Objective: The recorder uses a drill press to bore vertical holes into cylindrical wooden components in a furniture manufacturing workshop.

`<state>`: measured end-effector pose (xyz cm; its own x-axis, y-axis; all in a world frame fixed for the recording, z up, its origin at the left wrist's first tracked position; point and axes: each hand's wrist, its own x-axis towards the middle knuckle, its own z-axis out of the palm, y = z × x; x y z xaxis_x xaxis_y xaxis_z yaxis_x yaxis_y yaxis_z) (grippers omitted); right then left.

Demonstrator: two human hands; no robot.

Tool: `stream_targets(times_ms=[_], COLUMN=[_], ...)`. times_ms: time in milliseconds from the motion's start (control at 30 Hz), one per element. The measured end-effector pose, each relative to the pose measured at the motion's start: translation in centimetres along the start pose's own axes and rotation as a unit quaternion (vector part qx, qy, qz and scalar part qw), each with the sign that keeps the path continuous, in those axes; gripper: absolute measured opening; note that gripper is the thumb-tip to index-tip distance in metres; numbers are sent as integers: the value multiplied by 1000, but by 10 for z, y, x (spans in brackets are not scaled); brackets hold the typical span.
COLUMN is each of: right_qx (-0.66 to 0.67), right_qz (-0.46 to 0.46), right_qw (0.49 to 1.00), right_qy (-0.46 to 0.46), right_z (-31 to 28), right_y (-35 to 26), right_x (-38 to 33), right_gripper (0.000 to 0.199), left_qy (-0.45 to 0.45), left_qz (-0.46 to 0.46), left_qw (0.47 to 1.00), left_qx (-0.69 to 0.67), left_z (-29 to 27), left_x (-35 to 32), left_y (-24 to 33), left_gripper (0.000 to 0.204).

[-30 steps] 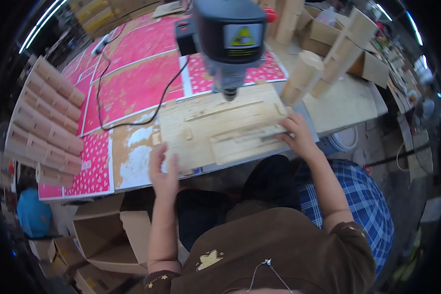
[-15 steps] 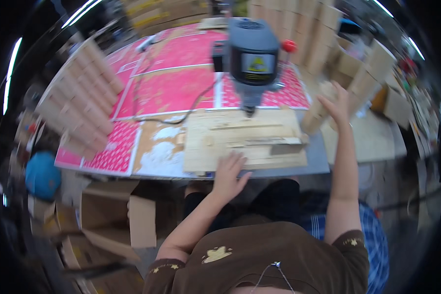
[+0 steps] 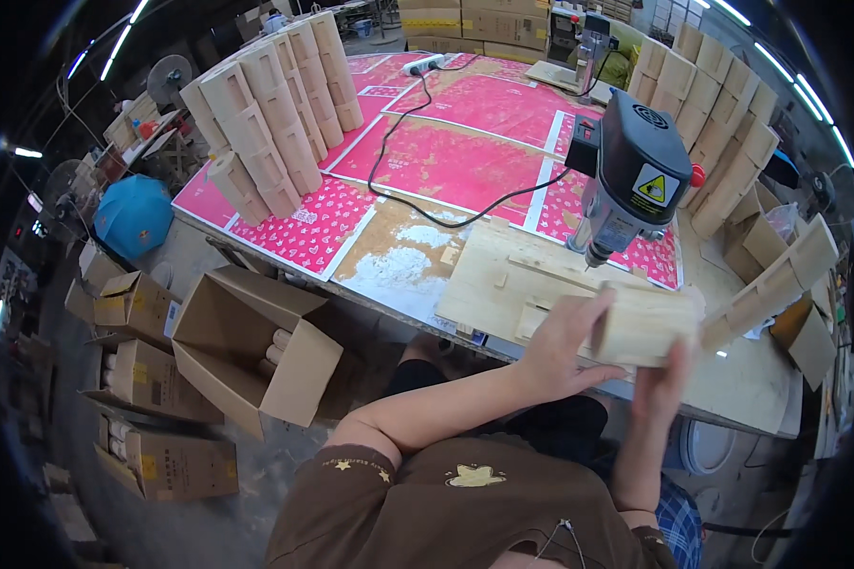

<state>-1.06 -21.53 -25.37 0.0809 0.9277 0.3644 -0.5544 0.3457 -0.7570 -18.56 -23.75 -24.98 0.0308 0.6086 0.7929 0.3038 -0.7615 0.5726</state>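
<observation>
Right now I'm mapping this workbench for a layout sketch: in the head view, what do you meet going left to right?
Blue round thing → open cardboard box → stack of wooden blocks → black cable → left hand → drill press → stacked blocks at right.

A long workbench (image 3: 731,379) carries pink patterned sheets (image 3: 446,161), a wooden jig board (image 3: 512,284) and a drill press (image 3: 631,185) with its black cable (image 3: 417,204). Stacks of pale wooden blocks (image 3: 275,123) stand at its left end and more wooden blocks (image 3: 721,123) line the right side.
</observation>
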Motion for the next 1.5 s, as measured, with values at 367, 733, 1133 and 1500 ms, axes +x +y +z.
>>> stream_targets(times_ms=[367, 733, 1133, 1500], right_qx=[-140, -641, -581, -629], right_qz=[249, -72, -39, -106], right_qw=[957, 754, 797, 755], right_qy=[-44, -123, -160, -153], right_z=[2, -89, -83, -73], right_y=[6, 51, 48, 54], right_x=[-7, 23, 26, 27], right_gripper=[54, 34, 30, 41], left_qy=[122, 212, 105, -19], left_qz=[-421, -520, -474, -368], left_qw=[894, 821, 873, 926], left_qx=[-98, -99, -41, -81], left_z=[-51, -56, -32, -4], left_x=[-22, -46, -40, -62], left_y=[-23, -73, -90, -87], left_gripper=[58, 57, 58, 75])
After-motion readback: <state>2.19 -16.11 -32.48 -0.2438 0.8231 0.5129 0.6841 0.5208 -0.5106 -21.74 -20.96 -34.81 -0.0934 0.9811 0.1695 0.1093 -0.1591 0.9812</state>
